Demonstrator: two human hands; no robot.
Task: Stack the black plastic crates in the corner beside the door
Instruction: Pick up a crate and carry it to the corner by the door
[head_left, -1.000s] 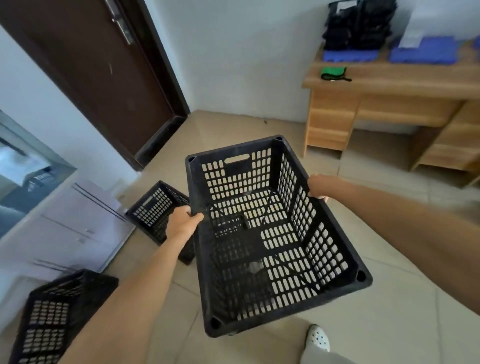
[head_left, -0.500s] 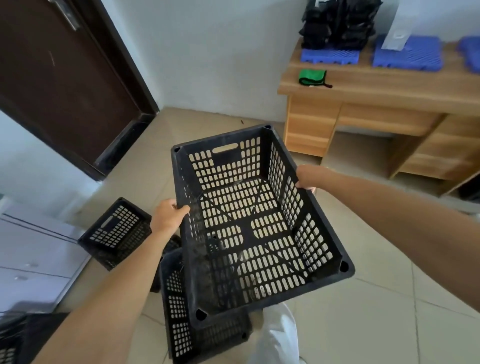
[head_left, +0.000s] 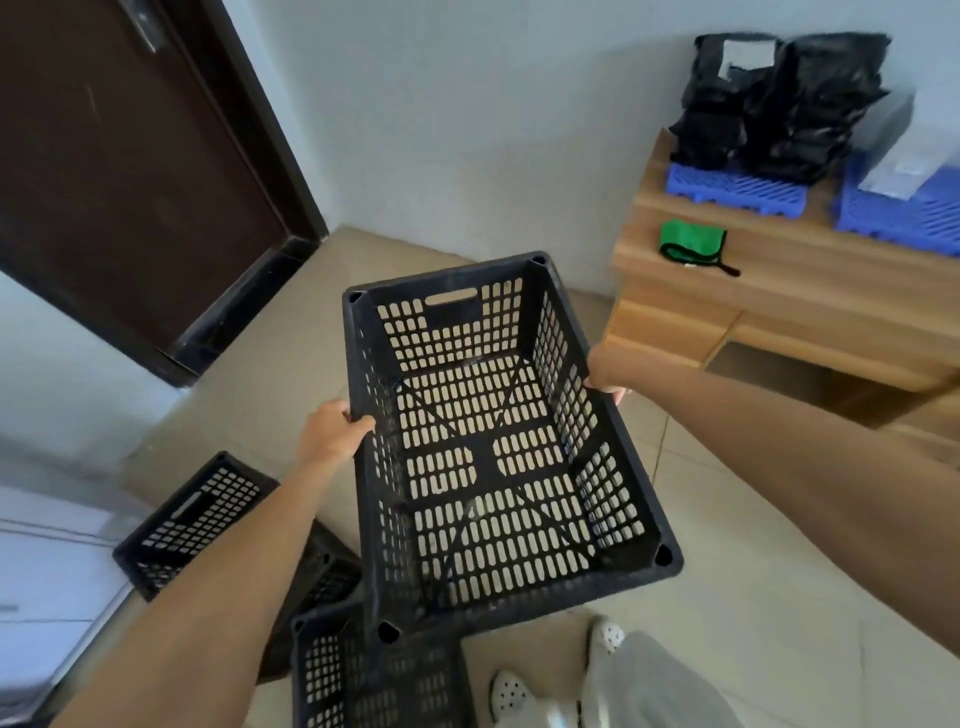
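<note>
Carry step, I'd say. Black perforated crate (head_left: 498, 447) up in air, open side up, tilted a bit toward wall. Left hand (head_left: 330, 434) clamped on left long rim, right hand (head_left: 605, 371) gripping right rim, both wrapped tight. Two more crates on floor: one by left forearm (head_left: 192, 519), another under held crate's near corner (head_left: 363, 675). Corner beside dark door (head_left: 130, 171) looks bare, nothing stacked yet. Next: walk it over, set flat in corner, square to walls so others stack clean.
</note>
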